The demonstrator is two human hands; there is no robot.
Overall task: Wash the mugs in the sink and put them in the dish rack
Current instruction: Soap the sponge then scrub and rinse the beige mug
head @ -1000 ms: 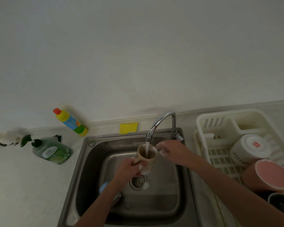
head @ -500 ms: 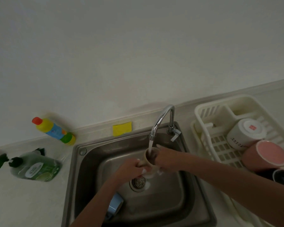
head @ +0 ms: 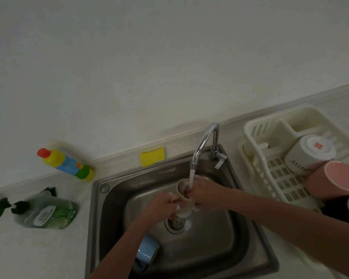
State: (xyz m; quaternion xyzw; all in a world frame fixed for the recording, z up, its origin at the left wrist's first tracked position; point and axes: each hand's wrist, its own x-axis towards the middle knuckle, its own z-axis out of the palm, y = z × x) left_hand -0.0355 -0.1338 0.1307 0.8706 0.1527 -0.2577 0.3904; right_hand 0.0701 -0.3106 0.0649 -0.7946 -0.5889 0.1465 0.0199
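Water is running from the tap [head: 205, 141] into a beige mug [head: 183, 193] held over the sink [head: 117, 190]. The left hand [head: 161, 207] is gripping its handle while the right hand [head: 207, 193] is wrapping around its body. A blue mug [head: 147, 250] is lying in the sink, and white [head: 308, 154] and pink [head: 336, 180] mugs are sitting in the dish rack [head: 256, 129].

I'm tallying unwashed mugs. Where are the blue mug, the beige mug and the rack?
blue mug [head: 147, 250], head view, on its side wall.
beige mug [head: 182, 188], head view, on its rim under the water.
rack [head: 250, 125], head view, on its far-left rim.
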